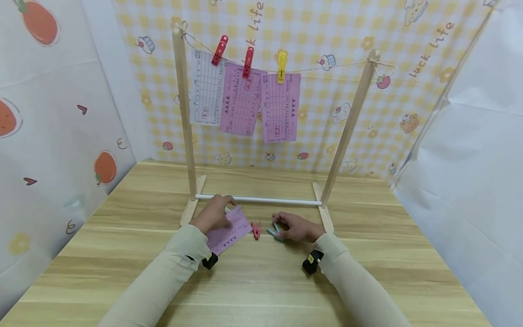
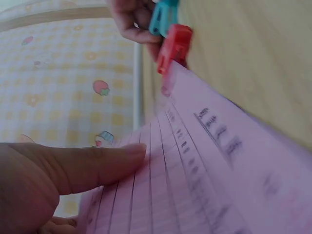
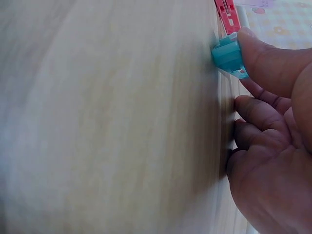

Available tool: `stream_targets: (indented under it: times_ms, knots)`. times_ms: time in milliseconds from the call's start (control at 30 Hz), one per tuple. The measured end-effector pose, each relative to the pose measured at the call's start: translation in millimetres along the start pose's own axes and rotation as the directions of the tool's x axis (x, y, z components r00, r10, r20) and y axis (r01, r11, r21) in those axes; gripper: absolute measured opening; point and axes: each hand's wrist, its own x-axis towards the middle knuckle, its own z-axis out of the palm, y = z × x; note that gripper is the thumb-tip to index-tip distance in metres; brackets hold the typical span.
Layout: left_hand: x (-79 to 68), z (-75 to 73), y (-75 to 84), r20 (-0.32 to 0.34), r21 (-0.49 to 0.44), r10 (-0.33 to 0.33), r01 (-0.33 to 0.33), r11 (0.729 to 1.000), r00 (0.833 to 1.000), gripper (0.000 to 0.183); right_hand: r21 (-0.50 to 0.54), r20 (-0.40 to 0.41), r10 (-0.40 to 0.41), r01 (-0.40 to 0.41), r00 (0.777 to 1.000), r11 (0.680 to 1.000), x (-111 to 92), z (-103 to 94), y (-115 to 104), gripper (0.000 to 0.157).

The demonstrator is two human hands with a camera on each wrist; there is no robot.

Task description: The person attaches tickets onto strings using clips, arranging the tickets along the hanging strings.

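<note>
My left hand (image 1: 214, 213) holds a pink printed slip (image 1: 229, 236) low over the table. In the left wrist view the thumb (image 2: 105, 168) lies across the slip's ruled face, with the other fingers mostly hidden behind the paper. To the right, my right hand (image 1: 298, 227) pinches a teal clothespin (image 3: 227, 54) between thumb and fingers, down at the tabletop. A red clothespin (image 1: 256, 230) lies between the two hands, close to the slip's right corner.
Behind the hands stands a wooden frame (image 1: 349, 131) with a white crossbar (image 1: 261, 200) near its base. From its string hang a white slip (image 1: 206, 91) and two pink slips (image 1: 241, 102), clipped by two red clothespins (image 1: 219, 51) and a yellow clothespin (image 1: 282, 68).
</note>
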Motion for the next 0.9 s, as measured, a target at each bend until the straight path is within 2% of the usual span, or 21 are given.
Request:
stream_targets:
  times_ms: [233, 367, 467, 667, 900]
  knots:
    - [-1.8, -11.3, 9.9, 0.010, -0.078, -0.011, 0.012, 0.997, 1.000, 0.072, 0.008, 0.002, 0.008, -0.008, 1.000, 1.000, 0.7, 2.2, -0.3, 0.027]
    - [1.1, -16.3, 15.7, 0.005, -0.113, -0.013, 0.013, 0.994, 1.000, 0.069, -0.013, -0.007, 0.010, -0.010, 1.000, 1.000, 1.1, -0.4, 0.2, 0.027]
    - [3.4, -16.9, 18.3, -0.005, -0.100, -0.003, 0.003, 0.995, 1.000, 0.065, -0.007, -0.021, 0.010, -0.010, 1.000, 1.000, 0.2, -0.5, 1.4, 0.027]
    - [5.4, -19.6, 26.7, -0.030, -0.082, 0.007, -0.010, 0.997, 1.000, 0.060, 0.002, -0.100, -0.017, 0.018, 0.995, 1.000, -2.2, 2.5, 3.5, 0.030]
    - [8.3, -22.6, 37.8, -0.073, -0.078, 0.044, -0.049, 0.996, 0.996, 0.049, -0.086, -0.205, -0.029, 0.012, 0.978, 0.996, -3.3, 3.7, 4.4, 0.032]
